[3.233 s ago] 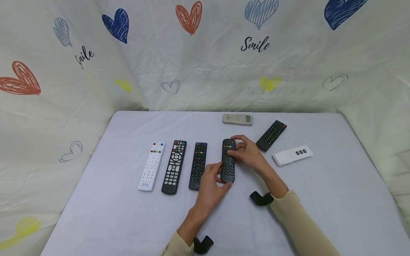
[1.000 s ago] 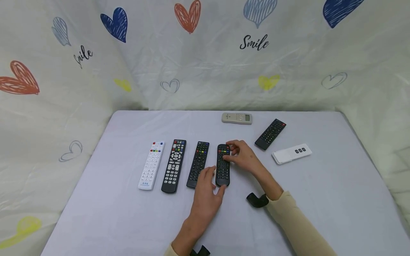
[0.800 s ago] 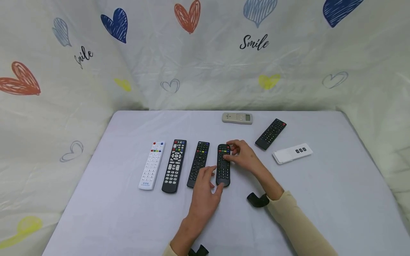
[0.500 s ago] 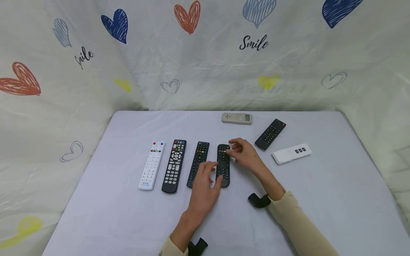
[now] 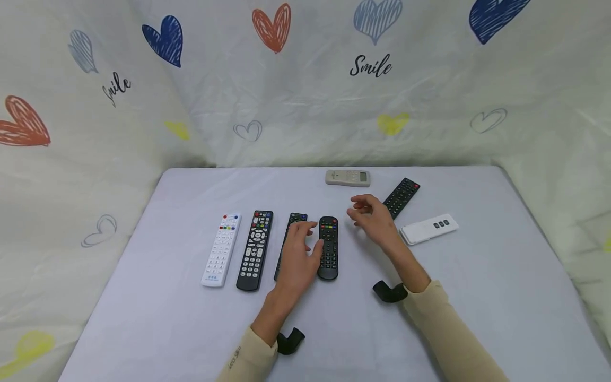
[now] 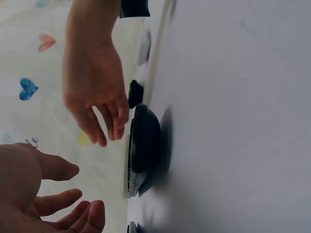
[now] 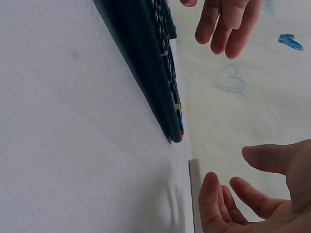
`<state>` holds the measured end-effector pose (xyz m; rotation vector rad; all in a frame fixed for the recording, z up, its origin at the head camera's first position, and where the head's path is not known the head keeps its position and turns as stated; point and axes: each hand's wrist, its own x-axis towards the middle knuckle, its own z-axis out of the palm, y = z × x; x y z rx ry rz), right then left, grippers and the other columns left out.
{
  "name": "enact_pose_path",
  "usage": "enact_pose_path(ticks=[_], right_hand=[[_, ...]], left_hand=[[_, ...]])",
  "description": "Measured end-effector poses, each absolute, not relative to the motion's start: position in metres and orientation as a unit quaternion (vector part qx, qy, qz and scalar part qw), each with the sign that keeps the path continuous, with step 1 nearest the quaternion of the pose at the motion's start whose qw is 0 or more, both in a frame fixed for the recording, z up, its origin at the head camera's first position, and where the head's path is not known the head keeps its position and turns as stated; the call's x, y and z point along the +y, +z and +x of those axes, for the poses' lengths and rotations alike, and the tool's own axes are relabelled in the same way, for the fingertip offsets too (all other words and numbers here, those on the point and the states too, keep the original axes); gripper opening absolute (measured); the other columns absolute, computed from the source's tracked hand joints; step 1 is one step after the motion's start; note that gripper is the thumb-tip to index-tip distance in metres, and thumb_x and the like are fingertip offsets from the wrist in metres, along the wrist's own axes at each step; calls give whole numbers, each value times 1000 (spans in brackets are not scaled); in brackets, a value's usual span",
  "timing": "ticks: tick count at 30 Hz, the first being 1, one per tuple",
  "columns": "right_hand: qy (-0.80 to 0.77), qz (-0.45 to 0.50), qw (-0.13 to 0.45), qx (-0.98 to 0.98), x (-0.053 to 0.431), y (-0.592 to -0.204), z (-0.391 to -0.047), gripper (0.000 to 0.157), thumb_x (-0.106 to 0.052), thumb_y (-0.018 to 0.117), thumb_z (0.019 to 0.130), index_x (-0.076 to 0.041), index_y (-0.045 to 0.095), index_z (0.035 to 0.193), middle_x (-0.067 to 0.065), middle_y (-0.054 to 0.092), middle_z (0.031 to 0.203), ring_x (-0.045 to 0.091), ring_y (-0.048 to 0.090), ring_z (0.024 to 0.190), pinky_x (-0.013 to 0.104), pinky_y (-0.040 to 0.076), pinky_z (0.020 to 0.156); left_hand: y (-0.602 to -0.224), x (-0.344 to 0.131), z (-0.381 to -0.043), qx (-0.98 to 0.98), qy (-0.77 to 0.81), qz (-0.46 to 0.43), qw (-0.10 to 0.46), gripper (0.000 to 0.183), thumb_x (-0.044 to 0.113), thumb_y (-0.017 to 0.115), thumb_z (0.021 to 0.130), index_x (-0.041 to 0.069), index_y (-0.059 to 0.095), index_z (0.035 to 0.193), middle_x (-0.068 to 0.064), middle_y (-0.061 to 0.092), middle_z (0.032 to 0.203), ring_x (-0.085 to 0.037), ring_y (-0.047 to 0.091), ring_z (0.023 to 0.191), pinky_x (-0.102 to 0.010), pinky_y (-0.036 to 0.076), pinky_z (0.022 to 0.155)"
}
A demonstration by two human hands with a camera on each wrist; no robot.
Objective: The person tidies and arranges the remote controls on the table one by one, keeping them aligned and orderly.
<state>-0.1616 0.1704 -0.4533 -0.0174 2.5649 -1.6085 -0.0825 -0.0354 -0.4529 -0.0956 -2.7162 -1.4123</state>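
A black rounded-end remote control [image 5: 328, 249] lies on the white-covered table, its coloured buttons at the far end. My left hand [image 5: 298, 260] hovers just left of it, fingers loosely bent and holding nothing. Partly under that hand's outline is another black remote [image 5: 297, 217], its middle hidden. My right hand [image 5: 374, 220] is apart from the remotes, above the cloth, its thumb and fingers spread with a gap between. In the left wrist view both the left hand [image 6: 29, 189] and the right hand [image 6: 97, 82] are off the thick dark remote [image 6: 146, 141].
Further left lie a black remote with white buttons [image 5: 255, 250] and a white remote [image 5: 221, 250]. At the back is a grey remote with a small screen [image 5: 347, 178]. A slanted black remote [image 5: 403, 195] and a white three-button remote [image 5: 429, 229] lie at right.
Both hands have let go of the rounded black remote, which was earlier shifted left and nearer. The right hand has since drawn back right; the left has lifted off to the left.
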Motion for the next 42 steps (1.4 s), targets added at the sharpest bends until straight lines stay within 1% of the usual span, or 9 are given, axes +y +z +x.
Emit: enact_pose_path(ticks=[4, 7, 14, 19, 21, 28, 31, 37, 42], right_hand=[[-536, -2, 52, 842, 170, -451, -165, 47, -22, 66, 103, -1, 55, 143, 23, 58, 137, 34, 64, 120, 23, 58, 85], [-536, 16, 51, 843, 172, -451, -166, 48, -23, 65, 103, -2, 53, 145, 22, 57, 142, 33, 62, 125, 24, 57, 87], [-536, 42, 39, 843, 172, -452, -169, 51, -24, 63, 104, -2, 50, 148, 19, 54, 149, 33, 59, 131, 40, 56, 98], [-539, 53, 26, 841, 171, -453, -173, 53, -23, 64, 103, -2, 48, 149, 19, 51, 151, 33, 54, 137, 47, 54, 104], [-538, 58, 22, 840, 172, -453, -174, 54, -23, 64, 102, -2, 48, 149, 19, 51, 151, 34, 53, 138, 49, 53, 105], [-538, 54, 9, 841, 174, -453, -177, 55, -21, 65, 102, 2, 47, 150, 22, 49, 153, 38, 51, 141, 51, 48, 110], [-540, 53, 10, 840, 174, -451, -179, 57, -22, 64, 103, 2, 44, 151, 22, 47, 155, 37, 48, 144, 52, 47, 112], [-537, 55, 12, 842, 173, -449, -182, 61, -23, 63, 103, 2, 41, 155, 24, 44, 158, 38, 45, 148, 55, 44, 116], [-541, 61, 15, 839, 173, -450, -185, 64, -23, 64, 103, 1, 38, 156, 23, 42, 161, 38, 44, 149, 55, 45, 116]], left_hand=[[-450, -35, -94, -888, -458, -24, 45, 43, 15, 70, 99, 8, 61, 141, -9, 56, 137, -20, 62, 94, -26, 51, 76], [-451, -33, -101, -888, -458, -19, 41, 44, 15, 70, 99, 7, 60, 141, -11, 56, 137, -20, 62, 94, -27, 52, 77], [-454, -28, -113, -887, -461, -3, 28, 44, 18, 69, 100, 6, 60, 142, -12, 55, 139, -18, 60, 92, -28, 52, 77], [-457, -25, -120, -883, -469, 7, 20, 45, 19, 68, 100, 6, 59, 143, -12, 54, 141, -21, 60, 93, -32, 52, 80], [-459, -23, -123, -881, -472, 9, 14, 46, 19, 68, 100, 6, 58, 143, -13, 53, 142, -23, 61, 96, -35, 53, 82], [-463, -19, -130, -887, -461, 10, 8, 47, 19, 66, 101, 4, 56, 145, -15, 51, 144, -28, 63, 115, -42, 57, 92], [-462, -19, -133, -886, -464, 11, 7, 47, 19, 66, 102, 4, 56, 145, -16, 51, 145, -30, 62, 119, -44, 57, 94], [-455, -12, -144, -892, -451, 17, -7, 51, 22, 65, 103, 5, 52, 149, -16, 48, 150, -29, 58, 133, -46, 53, 107], [-454, -4, -152, -897, -440, 17, -24, 54, 23, 65, 103, 4, 49, 151, -17, 44, 153, -31, 53, 139, -47, 50, 113]])
